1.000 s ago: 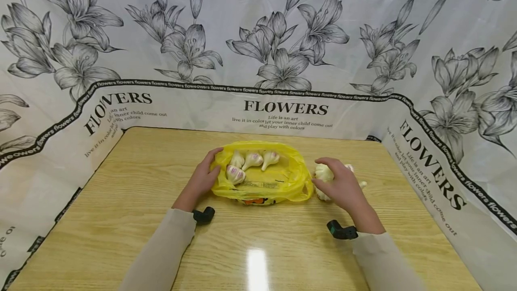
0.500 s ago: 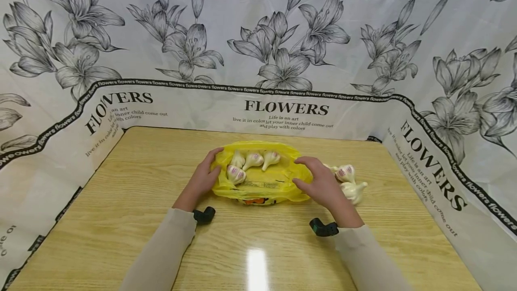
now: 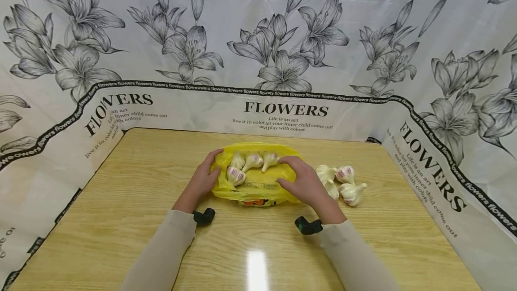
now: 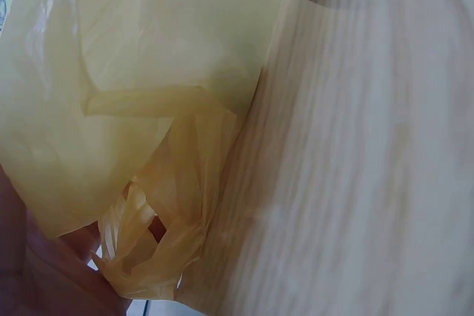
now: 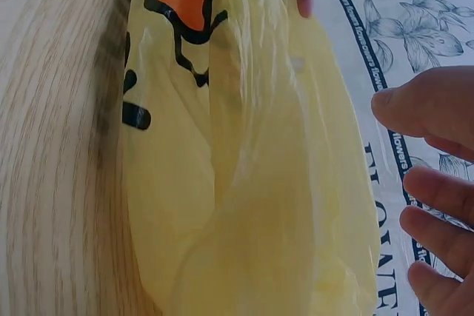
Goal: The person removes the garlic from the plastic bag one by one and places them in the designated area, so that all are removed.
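A yellow plastic bag (image 3: 264,193) lies open in the middle of the table in the head view, with an orange and black print on its near side. Several garlic bulbs (image 3: 253,160) sit inside it, toward the left and back. My left hand (image 3: 200,182) grips the bag's left side, thumb and fingers at its rim; the bag's bunched handle (image 4: 167,212) hangs beside that hand in the left wrist view. Over the bag's right part, my right hand (image 3: 305,183) has thumb and fingers spread apart. Nothing shows between its fingers (image 5: 441,194) in the right wrist view.
Several more garlic bulbs (image 3: 352,193) lie grouped on the wooden table (image 3: 258,246) right of the bag. A flower-printed white cloth (image 3: 194,107) hangs along the table's back and sides. Black wrist cameras (image 3: 308,226) sit at both wrists.
My right hand has moved left from beside the loose garlic bulbs to over the bag's right part, uncovering those bulbs. My left hand stays at the bag's left side.
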Demonstrator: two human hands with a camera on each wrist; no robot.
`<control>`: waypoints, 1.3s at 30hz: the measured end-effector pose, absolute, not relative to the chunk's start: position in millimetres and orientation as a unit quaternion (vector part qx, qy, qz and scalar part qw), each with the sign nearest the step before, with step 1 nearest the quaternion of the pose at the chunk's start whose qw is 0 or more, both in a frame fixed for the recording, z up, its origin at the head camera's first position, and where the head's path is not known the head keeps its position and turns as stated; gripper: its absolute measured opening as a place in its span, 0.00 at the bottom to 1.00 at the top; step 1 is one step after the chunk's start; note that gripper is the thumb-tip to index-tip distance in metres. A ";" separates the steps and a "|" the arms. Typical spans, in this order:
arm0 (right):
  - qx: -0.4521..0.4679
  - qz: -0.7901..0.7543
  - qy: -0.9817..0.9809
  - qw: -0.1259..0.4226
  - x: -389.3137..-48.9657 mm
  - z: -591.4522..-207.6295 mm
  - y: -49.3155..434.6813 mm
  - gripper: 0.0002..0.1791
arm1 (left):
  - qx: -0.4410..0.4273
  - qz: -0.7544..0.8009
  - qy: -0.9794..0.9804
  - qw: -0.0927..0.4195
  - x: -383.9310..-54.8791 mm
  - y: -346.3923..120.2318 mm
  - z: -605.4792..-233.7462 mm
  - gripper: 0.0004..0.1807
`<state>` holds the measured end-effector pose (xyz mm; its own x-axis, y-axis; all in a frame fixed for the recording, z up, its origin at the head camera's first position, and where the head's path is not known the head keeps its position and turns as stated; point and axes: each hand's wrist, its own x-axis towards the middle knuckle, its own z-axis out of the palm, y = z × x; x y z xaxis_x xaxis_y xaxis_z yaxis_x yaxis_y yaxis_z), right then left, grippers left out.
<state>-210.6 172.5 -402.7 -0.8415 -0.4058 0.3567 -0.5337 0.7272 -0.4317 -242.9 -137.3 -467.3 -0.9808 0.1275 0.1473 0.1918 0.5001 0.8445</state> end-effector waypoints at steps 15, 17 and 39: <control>0.263 0.274 -0.920 0.091 -217.7 -405.4 139.6 0.25 | -0.089 -0.493 -0.865 0.033 -242.2 -138.1 -469.2 0.29; 0.265 0.275 -0.920 0.086 -217.9 -405.4 135.9 0.24 | -0.089 -0.492 -0.865 0.033 -242.1 -138.2 -469.4 0.29; 0.276 0.263 -0.924 0.031 -222.5 -408.9 102.5 0.21 | -0.094 -0.489 -0.867 0.036 -242.9 -137.5 -470.4 0.28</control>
<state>-222.5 102.5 -408.9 -0.8461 -0.4927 0.2033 -0.5259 0.7093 -0.4694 -242.9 -137.5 -470.4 -0.9797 0.1289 0.1539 0.1983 0.5043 0.8404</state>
